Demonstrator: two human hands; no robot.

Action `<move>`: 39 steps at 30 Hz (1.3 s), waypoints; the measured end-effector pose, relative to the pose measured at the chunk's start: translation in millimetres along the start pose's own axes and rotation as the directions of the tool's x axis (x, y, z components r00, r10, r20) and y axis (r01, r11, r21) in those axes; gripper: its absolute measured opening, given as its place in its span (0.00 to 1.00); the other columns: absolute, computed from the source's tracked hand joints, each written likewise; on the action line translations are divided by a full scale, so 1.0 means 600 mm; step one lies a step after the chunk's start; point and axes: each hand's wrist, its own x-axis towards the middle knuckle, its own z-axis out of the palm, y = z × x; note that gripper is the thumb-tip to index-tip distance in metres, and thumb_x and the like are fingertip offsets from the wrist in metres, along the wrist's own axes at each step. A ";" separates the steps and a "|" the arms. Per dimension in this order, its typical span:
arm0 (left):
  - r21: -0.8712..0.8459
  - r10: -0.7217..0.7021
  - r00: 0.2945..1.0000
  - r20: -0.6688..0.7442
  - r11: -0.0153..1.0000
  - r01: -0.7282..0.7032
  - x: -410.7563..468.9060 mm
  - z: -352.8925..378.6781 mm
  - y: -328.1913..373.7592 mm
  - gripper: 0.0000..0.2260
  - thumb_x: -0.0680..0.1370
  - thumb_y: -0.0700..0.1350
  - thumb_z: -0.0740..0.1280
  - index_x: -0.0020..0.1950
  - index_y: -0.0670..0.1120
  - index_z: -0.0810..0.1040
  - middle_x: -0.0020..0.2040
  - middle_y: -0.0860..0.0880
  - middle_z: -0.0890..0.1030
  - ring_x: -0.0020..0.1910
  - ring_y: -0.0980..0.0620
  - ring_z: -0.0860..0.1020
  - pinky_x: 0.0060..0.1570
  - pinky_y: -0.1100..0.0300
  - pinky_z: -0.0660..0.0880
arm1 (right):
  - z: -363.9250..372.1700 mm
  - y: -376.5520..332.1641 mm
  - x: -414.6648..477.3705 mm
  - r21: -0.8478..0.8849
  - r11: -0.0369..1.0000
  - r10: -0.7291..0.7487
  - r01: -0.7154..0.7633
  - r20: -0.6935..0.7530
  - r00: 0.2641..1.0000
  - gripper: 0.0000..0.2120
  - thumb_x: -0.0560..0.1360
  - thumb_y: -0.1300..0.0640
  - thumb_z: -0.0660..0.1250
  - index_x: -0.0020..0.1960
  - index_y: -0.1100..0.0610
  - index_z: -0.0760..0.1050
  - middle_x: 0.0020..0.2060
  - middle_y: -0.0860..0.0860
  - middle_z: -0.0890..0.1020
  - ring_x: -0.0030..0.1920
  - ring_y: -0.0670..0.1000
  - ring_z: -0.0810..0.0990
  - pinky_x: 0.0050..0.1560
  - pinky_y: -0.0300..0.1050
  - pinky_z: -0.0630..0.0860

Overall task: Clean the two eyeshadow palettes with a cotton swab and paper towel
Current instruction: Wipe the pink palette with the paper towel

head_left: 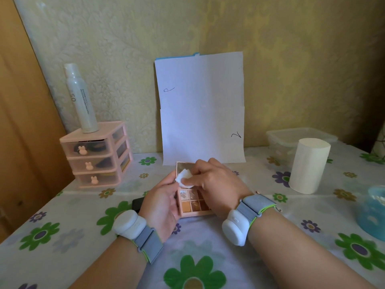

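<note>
Open eyeshadow palette (194,205) sits between the two hands, on the worktop (208,243) or just above it; contact can't be told. Left hand (160,202) grips its left edge, fingers (167,181) curled up round the side near the hinge. Right hand (216,184) comes over from the right, fingers (190,180) pinching a folded paper towel piece (183,177) and pressing it at the hinge line, just under the mirror lid (184,166). The towel piece lies between both sets of fingertips, touching the right ones.

Palette is a pink case with the lid standing up and square pans in a grid below the right fingers: pale shimmer, tan, orange, brown. The right side of the grid is hidden by the right hand, so the pan count is unclear. The towel piece is white and small.

Counts: one palette seen for sure, one towel piece, one white paper roll (309,165) well right of the right fingers. A dark flat thing (138,203) peeks out left of the left hand; unclear what it is. One pink organiser (95,157) with three drawers sits far left, with one spray bottle (81,99) on top. Two wrist bands, one per arm.
</note>
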 end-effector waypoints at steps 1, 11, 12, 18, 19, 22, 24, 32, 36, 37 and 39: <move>0.008 0.000 1.000 0.000 1.000 0.000 -0.001 0.001 0.000 0.17 0.83 0.35 0.56 0.62 0.46 0.81 0.51 0.40 0.87 0.43 0.44 0.86 0.38 0.49 0.83 | 0.000 0.005 -0.003 -0.021 0.999 0.028 -0.028 -0.027 0.999 0.18 0.73 0.61 0.65 0.56 0.42 0.80 0.46 0.45 0.74 0.46 0.53 0.68 0.42 0.46 0.68; 0.043 0.007 1.000 0.002 0.999 -0.007 0.001 -0.003 0.000 0.19 0.85 0.35 0.53 0.65 0.48 0.80 0.52 0.40 0.86 0.46 0.43 0.85 0.37 0.50 0.82 | 0.015 -0.015 0.005 -0.009 0.999 0.034 -0.036 -0.136 0.990 0.17 0.73 0.59 0.65 0.57 0.43 0.78 0.43 0.46 0.73 0.41 0.54 0.69 0.38 0.47 0.73; 0.041 0.023 1.000 -0.004 0.999 -0.023 0.001 -0.004 0.002 0.19 0.85 0.34 0.53 0.64 0.47 0.80 0.53 0.40 0.86 0.47 0.44 0.85 0.37 0.50 0.82 | 0.013 -0.010 0.002 -0.001 1.000 -0.002 0.002 -0.104 0.995 0.17 0.73 0.59 0.65 0.57 0.42 0.79 0.43 0.45 0.73 0.42 0.53 0.69 0.39 0.46 0.71; 0.066 0.038 0.998 -0.041 0.997 -0.035 0.003 -0.003 0.002 0.17 0.83 0.34 0.56 0.63 0.45 0.81 0.53 0.37 0.85 0.45 0.41 0.85 0.36 0.49 0.82 | 0.002 0.016 -0.007 -0.098 0.978 0.170 -0.184 -0.129 0.977 0.15 0.69 0.60 0.66 0.51 0.42 0.79 0.43 0.46 0.72 0.44 0.54 0.68 0.40 0.47 0.70; 0.070 0.033 0.998 -0.043 0.997 -0.030 0.003 -0.002 0.001 0.16 0.83 0.34 0.57 0.63 0.44 0.81 0.53 0.36 0.85 0.44 0.41 0.85 0.36 0.48 0.82 | 0.001 0.016 -0.007 -0.105 0.974 0.189 -0.203 -0.135 0.973 0.15 0.69 0.60 0.65 0.51 0.43 0.79 0.44 0.46 0.72 0.44 0.55 0.69 0.40 0.47 0.70; 0.073 0.040 0.997 -0.070 0.997 -0.034 0.003 0.000 0.001 0.16 0.83 0.34 0.56 0.62 0.43 0.81 0.49 0.36 0.85 0.41 0.42 0.85 0.34 0.48 0.82 | -0.001 0.005 -0.005 -0.096 0.988 0.113 -0.121 -0.084 0.990 0.17 0.72 0.59 0.63 0.55 0.41 0.78 0.45 0.45 0.72 0.45 0.54 0.67 0.41 0.47 0.69; 0.063 0.054 0.995 -0.083 0.997 -0.049 0.003 -0.001 0.002 0.15 0.83 0.33 0.56 0.61 0.42 0.81 0.47 0.38 0.85 0.39 0.44 0.85 0.32 0.51 0.81 | -0.005 -0.001 -0.003 -0.092 0.995 0.035 -0.036 -0.003 0.999 0.21 0.73 0.60 0.61 0.58 0.40 0.78 0.47 0.45 0.73 0.46 0.54 0.66 0.42 0.46 0.66; 0.115 0.078 0.992 -0.097 0.991 -0.067 0.003 -0.005 0.000 0.14 0.84 0.36 0.57 0.60 0.42 0.82 0.51 0.36 0.86 0.44 0.42 0.86 0.37 0.50 0.82 | -0.020 0.017 -0.010 -0.128 0.985 0.117 -0.115 0.004 0.993 0.23 0.72 0.61 0.60 0.57 0.37 0.79 0.47 0.44 0.72 0.46 0.52 0.63 0.44 0.47 0.63; 0.088 0.085 0.992 -0.095 0.993 -0.076 0.000 -0.003 0.002 0.14 0.84 0.35 0.57 0.59 0.43 0.82 0.49 0.37 0.86 0.41 0.44 0.86 0.34 0.52 0.81 | -0.011 -0.008 0.002 -0.076 0.996 0.041 -0.043 -0.029 0.999 0.20 0.72 0.58 0.61 0.57 0.38 0.80 0.46 0.45 0.73 0.46 0.54 0.67 0.42 0.47 0.67; 0.087 0.086 0.992 -0.092 0.993 -0.078 -0.001 -0.002 0.002 0.14 0.84 0.35 0.57 0.59 0.42 0.82 0.50 0.36 0.86 0.42 0.43 0.86 0.35 0.51 0.82 | -0.010 -0.014 0.005 -0.083 0.996 0.024 -0.026 -0.024 0.999 0.20 0.72 0.57 0.62 0.57 0.38 0.80 0.46 0.45 0.73 0.46 0.54 0.67 0.42 0.47 0.66; 0.098 0.094 0.991 -0.090 0.991 -0.085 0.000 -0.002 0.002 0.14 0.84 0.35 0.58 0.61 0.42 0.82 0.52 0.35 0.85 0.45 0.41 0.85 0.38 0.49 0.82 | -0.011 -0.015 0.007 -0.101 0.994 0.033 -0.034 -0.018 0.999 0.20 0.73 0.57 0.62 0.58 0.37 0.79 0.46 0.45 0.72 0.46 0.54 0.67 0.42 0.46 0.62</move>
